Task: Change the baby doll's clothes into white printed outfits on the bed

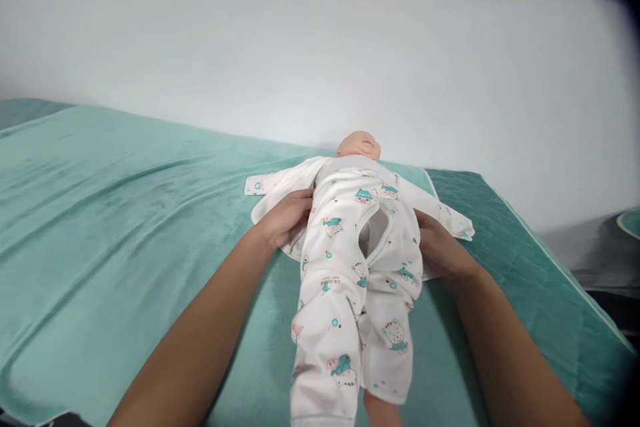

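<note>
A baby doll (359, 145) lies on its back, head toward the wall. White printed split-crotch baby trousers (333, 280) cover its legs and reach high over its belly. The oval crotch opening faces up. Beneath them is a white baby top (293, 181) with its sleeves spread to both sides. My left hand (291, 219) is closed at the left side of the trousers, fingers curled against the cloth. On the opposite side my right hand (440, 245) is closed on the trouser edge, its fingertips tucked behind the fabric. A bare foot (381, 408) shows below the right trouser leg.
A light green sheet (125, 227) with some creases lies under the doll. To the right is a darker quilted green cover (520, 267) with a pale piped edge. A white wall (320, 60) rises just behind the doll's head.
</note>
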The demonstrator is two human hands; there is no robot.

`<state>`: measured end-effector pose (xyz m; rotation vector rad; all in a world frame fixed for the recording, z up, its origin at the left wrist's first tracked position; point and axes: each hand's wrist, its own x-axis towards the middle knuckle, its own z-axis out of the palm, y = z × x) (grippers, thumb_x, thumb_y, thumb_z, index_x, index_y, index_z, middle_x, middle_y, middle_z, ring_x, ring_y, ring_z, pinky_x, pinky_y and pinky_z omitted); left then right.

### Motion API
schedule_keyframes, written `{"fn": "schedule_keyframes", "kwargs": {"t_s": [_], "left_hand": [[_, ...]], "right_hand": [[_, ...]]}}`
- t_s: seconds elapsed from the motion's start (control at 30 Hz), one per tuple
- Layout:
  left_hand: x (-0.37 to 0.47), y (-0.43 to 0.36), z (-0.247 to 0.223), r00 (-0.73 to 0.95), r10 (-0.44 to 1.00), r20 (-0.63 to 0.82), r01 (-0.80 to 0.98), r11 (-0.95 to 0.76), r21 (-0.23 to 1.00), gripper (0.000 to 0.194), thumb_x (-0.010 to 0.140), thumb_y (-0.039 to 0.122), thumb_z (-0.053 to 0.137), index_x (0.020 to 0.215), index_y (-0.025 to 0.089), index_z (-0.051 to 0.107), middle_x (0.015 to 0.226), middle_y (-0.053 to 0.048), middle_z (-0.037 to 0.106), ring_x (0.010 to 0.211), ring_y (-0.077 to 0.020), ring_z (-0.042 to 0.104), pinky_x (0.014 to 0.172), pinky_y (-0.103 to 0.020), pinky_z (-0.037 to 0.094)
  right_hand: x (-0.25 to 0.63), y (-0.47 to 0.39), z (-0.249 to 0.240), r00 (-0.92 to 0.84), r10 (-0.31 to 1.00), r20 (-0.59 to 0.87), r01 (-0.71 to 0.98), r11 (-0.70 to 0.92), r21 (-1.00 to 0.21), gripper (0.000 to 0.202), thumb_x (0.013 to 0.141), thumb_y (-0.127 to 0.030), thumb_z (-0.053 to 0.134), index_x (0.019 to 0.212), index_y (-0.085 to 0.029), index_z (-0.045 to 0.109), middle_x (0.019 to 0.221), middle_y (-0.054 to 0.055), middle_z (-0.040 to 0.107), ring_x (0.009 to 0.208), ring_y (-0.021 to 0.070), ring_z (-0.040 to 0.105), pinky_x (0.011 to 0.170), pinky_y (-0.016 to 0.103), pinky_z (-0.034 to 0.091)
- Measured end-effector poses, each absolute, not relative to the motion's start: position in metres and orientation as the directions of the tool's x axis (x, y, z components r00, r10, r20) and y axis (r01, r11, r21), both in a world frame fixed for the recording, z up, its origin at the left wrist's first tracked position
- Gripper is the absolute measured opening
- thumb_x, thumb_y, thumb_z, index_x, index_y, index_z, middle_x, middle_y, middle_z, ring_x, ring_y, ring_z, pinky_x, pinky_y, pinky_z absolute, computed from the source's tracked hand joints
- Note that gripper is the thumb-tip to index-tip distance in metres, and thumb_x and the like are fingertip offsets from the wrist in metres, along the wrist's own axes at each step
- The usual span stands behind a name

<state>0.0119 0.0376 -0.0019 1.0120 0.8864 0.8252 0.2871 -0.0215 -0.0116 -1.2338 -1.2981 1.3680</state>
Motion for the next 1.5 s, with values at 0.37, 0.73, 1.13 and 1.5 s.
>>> {"fn": "schedule_keyframes", "kwargs": {"t_s": [0.37, 0.73, 1.13, 1.5], "left_hand": [[0.01, 0.035, -0.001, 0.459, 0.86, -0.223, -0.15, 0.322, 0.935, 0.036, 0.07, 0.01, 0.066, 0.105, 0.017, 0.067, 0.09, -0.006, 0.073, 0.089, -0.0205, 0.068, 0.081, -0.034, 0.055], [0.006, 0.033, -0.003, 0.512, 0.845, -0.151, 0.005, 0.172, 0.985, 0.045, 0.062, 0.005, 0.067, 0.105, 0.019, 0.066, 0.105, -0.007, 0.071, 0.096, -0.0218, 0.065, 0.083, -0.034, 0.053], [0.01, 0.03, 0.004, 0.439, 0.888, -0.139, 0.251, 0.027, 0.968, 0.047, 0.068, 0.015, 0.067, 0.115, 0.018, 0.064, 0.115, -0.009, 0.069, 0.097, -0.0241, 0.064, 0.082, -0.033, 0.052], [0.006, 0.033, -0.001, 0.355, 0.92, -0.164, 0.316, 0.047, 0.948, 0.04, 0.066, 0.014, 0.063, 0.105, 0.019, 0.068, 0.1, -0.008, 0.072, 0.09, -0.023, 0.064, 0.074, -0.031, 0.05]], "right_hand": [[0.293, -0.02, -0.019, -0.127, 0.982, -0.137, -0.065, -0.146, -0.987, 0.035, 0.067, -0.032, 0.077, 0.1, -0.025, 0.068, 0.103, 0.005, 0.074, 0.091, 0.0264, 0.069, 0.077, 0.038, 0.055], [0.291, -0.022, -0.014, -0.173, 0.98, -0.1, 0.011, -0.1, -0.995, 0.043, 0.065, -0.035, 0.081, 0.104, -0.023, 0.068, 0.104, 0.006, 0.074, 0.097, 0.0271, 0.067, 0.081, 0.039, 0.055], [0.289, -0.021, -0.015, -0.075, 0.99, -0.12, 0.225, -0.101, -0.969, 0.033, 0.066, -0.035, 0.075, 0.095, -0.02, 0.072, 0.08, 0.004, 0.073, 0.081, 0.0251, 0.066, 0.068, 0.034, 0.054], [0.298, -0.026, -0.004, -0.141, 0.984, -0.109, 0.219, -0.076, -0.973, 0.036, 0.064, -0.038, 0.08, 0.096, -0.024, 0.072, 0.087, 0.005, 0.075, 0.088, 0.0278, 0.069, 0.074, 0.037, 0.056]]}}
